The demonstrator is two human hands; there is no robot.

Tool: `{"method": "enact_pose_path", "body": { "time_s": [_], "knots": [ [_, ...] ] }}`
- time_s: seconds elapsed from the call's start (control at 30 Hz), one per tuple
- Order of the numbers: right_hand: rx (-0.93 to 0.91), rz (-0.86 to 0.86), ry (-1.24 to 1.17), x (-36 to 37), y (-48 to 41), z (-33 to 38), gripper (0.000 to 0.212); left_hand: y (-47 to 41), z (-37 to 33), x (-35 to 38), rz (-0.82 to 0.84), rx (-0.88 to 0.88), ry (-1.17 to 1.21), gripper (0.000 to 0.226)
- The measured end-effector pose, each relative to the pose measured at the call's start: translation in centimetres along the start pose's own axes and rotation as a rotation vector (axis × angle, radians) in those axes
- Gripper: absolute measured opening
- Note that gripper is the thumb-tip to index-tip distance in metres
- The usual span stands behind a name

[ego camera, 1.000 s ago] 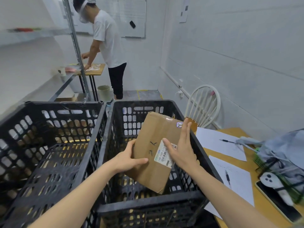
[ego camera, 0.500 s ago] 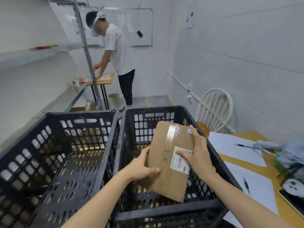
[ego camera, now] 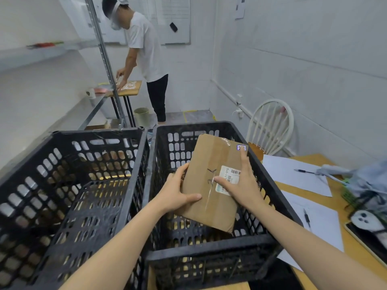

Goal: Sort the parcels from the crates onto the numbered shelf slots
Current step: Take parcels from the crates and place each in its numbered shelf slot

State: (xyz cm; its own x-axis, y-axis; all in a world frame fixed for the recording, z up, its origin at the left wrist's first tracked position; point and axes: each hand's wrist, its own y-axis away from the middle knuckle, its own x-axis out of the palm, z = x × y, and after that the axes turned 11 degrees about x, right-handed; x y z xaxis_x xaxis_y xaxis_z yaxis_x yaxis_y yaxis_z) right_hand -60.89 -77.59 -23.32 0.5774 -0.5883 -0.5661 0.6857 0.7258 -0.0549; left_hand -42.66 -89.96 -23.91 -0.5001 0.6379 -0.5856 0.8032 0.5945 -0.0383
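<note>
Two black crates stand side by side in front of me, the left crate and the right crate, their rims touching. To my right is a wooden table with two sheets of paper and two pens, one pen to each sheet.

I hold one brown parcel over the right crate's opening. Its long axis runs from me toward the far wall. The far end is raised and leans a little to the right, the near end hangs low inside the crate's outline, and the broad taped face is turned up at me.

My left hand grips the left edge, thumb flat on the face and fingers curled behind. My right hand grips the right edge, thumb on the one white label, forefinger stretched up to the one small purple sticker at the far right corner.
</note>
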Motion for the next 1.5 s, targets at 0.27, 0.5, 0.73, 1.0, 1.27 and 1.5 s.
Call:
{"method": "enact_pose_path", "body": {
  "time_s": [0.27, 0.5, 0.73, 1.0, 1.27, 1.5],
  "knots": [
    [0.002, 0.043, -0.026, -0.1, 0.2, 0.2, 0.12, 0.5, -0.4, 0.4, 0.076, 0.034, -0.066, 0.138],
    [-0.032, 0.077, -0.022, 0.3, 0.4, 0.4, 0.123, 0.4, -0.2, 1.4, 0.092, 0.035, -0.069, 0.144],
    [-0.029, 0.106, -0.015, 0.5, 0.5, 0.4, 0.121, 0.3, -0.2, 1.3, 0.059, 0.028, -0.051, 0.138],
    [-0.052, 0.106, 0.007, 0.4, 0.7, 0.8, 0.113, 0.3, -0.4, 1.1, 0.004, 0.039, -0.071, 0.134],
    [-0.01, 0.118, 0.044, 0.5, 0.6, 0.5, 0.114, 0.2, 0.0, 1.2, -0.025, -0.001, -0.139, 0.135],
    [-0.005, 0.147, -0.006, 0.6, 0.6, 0.3, 0.118, 0.1, -0.1, 1.3, -0.011, -0.033, -0.133, 0.135]
  ]
}}
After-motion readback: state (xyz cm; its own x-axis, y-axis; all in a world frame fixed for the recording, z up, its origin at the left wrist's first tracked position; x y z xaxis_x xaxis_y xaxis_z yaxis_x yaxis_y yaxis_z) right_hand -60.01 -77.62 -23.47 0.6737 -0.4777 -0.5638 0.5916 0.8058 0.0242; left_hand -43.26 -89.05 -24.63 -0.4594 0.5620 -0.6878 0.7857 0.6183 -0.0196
